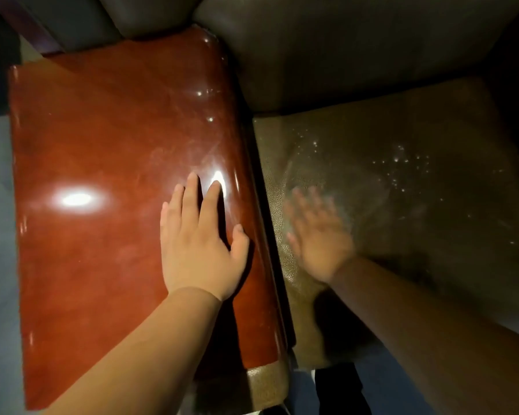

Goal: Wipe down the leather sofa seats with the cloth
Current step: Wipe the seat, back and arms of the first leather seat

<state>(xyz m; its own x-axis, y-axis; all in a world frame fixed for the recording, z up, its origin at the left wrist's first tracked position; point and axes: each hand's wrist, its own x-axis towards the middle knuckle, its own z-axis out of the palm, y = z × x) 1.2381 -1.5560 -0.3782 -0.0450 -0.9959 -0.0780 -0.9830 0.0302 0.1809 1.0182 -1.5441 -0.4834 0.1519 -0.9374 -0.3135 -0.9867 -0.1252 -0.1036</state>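
My left hand (pixel 200 247) braces flat on the armrest (pixel 108 163); my blurred right hand (pixel 318 235) presses, seemingly flat on a cloth I can't make out, on the seat (pixel 417 175) — overlap strokes evenly.

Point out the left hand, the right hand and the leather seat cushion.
left hand (pixel 198 250), head view, back of the hand.
right hand (pixel 319 235), head view, blurred back of the hand.
leather seat cushion (pixel 417 187), head view, wet top surface.

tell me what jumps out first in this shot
The glossy red-brown wooden surface fills the left half, with bright glare spots and the left hand flat on it. To its right, the right hand is motion-blurred over the olive leather seat, which glints with small droplets.
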